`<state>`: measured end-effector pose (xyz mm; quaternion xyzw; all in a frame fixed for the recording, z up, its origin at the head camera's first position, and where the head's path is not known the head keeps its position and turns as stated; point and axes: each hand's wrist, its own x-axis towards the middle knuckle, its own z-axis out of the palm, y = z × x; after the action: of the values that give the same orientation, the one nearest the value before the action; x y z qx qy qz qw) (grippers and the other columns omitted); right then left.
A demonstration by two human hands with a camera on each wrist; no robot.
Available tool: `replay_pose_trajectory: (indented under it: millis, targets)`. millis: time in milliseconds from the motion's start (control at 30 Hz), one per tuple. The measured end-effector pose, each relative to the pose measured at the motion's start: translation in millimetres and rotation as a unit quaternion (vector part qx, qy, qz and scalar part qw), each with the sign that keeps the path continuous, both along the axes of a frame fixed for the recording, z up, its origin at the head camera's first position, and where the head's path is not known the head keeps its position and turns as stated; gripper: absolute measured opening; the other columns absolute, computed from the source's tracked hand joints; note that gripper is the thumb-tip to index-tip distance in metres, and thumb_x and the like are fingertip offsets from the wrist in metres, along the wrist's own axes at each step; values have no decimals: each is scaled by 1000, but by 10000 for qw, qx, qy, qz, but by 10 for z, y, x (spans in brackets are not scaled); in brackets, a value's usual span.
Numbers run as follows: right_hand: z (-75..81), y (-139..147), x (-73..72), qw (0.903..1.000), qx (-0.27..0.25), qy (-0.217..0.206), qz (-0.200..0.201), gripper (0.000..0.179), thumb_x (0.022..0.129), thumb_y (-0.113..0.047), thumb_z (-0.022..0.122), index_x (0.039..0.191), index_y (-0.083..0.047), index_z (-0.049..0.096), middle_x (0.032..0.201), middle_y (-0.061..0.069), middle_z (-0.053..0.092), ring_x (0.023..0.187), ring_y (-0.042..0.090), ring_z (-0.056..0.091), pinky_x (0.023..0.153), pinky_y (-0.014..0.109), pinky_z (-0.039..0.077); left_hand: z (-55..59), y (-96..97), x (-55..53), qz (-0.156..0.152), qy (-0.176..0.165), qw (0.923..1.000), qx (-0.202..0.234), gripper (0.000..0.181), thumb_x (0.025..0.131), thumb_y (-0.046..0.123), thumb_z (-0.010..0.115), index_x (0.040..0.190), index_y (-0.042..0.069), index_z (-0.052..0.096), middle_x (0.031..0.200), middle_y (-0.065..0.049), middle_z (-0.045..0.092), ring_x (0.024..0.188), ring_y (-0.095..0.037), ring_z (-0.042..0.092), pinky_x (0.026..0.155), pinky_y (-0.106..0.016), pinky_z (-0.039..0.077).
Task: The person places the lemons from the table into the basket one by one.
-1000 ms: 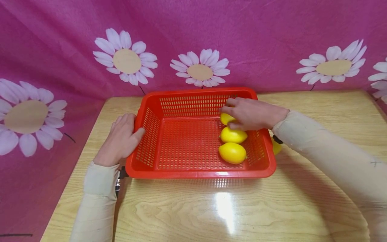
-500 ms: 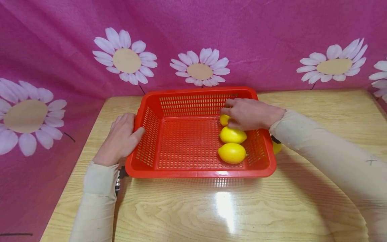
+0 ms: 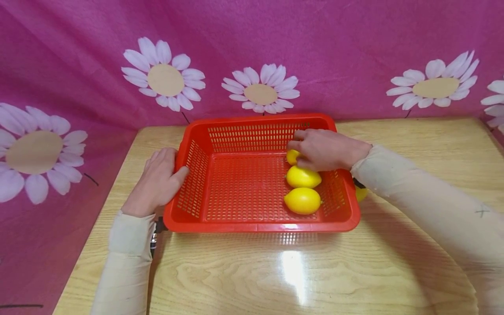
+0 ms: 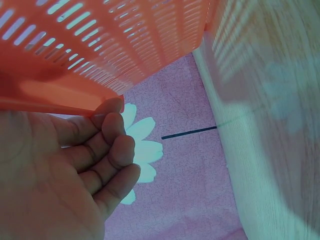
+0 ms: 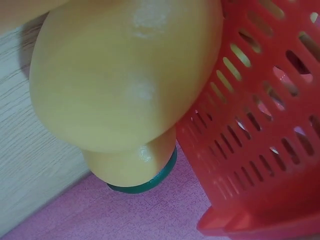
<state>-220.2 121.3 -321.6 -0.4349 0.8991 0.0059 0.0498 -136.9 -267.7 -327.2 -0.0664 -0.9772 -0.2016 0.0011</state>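
Note:
A red plastic basket (image 3: 260, 226) with slotted walls stands on the table. My left hand (image 3: 155, 181) grips its left rim, thumb inside and fingers outside; the left wrist view shows those curled fingers (image 4: 121, 150) below the rim. Inside, at the right end, three lemons lie in a row: a front lemon (image 3: 302, 201), a middle lemon (image 3: 303, 176) and a back lemon (image 3: 292, 156). My right hand (image 3: 320, 148) reaches over the right wall and holds the back lemon, covering most of it.
Outside the basket's right wall is a rounded yellow object (image 5: 125, 75), narrower and green-edged at one end; the head view shows only a bit under my sleeve. A pink cloth (image 3: 338, 57) with daisies hangs behind the wooden table (image 3: 236, 271).
My right hand has shifted slightly left over the back lemon, covering more of it. The left hand and the basket stay in place.

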Motion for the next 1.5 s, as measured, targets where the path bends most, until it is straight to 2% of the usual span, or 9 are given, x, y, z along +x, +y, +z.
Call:
replay_pose_trajectory:
  millis: [367,667,900,1067,1333,1500]
  targets:
    - [4,18,9,9998,-147,9,107,28,92,-20,68,118,-9,69,106,11,66,88,25,63,86,44,58,-1,4,3,18,-2,10000,-24,35,99,24,45,118,-4,54,106,-18,57,104,-35,46,91,-48,34]
    - [28,34,25,10000,-33,-21,58,39,93,-28,71,127,-10,68,115,11,68,101,27,63,96,45,57,-5,3,6,-12,24,10000,-34,34,99,24,45,117,-4,55,105,-17,57,102,-35,47,90,-47,34]
    - [67,47,66,9994,-129,319,-88,36,92,-29,72,123,-12,69,112,11,69,101,29,64,93,47,58,14,3,17,4,-71,10000,8,35,100,25,45,119,-3,54,108,-16,57,105,-34,46,92,-47,34]
    - [96,56,79,9985,-269,472,25,30,92,-26,71,119,-12,70,105,9,69,96,29,64,94,46,57,21,3,26,5,-73,10000,15,34,99,25,45,118,-2,55,107,-16,57,105,-34,47,92,-47,34]
    - [190,96,110,9967,-582,572,-3,31,92,-21,70,121,-10,72,112,12,70,102,31,66,99,49,55,34,8,35,39,-122,9999,64,34,99,26,45,118,-1,54,107,-15,57,106,-33,46,93,-46,33]
    - [230,144,134,9953,-752,616,32,31,92,-18,71,121,-8,72,113,13,69,102,30,65,96,48,56,27,12,25,35,-76,10000,55,33,99,26,45,116,-1,55,106,-15,58,105,-33,47,92,-45,33]
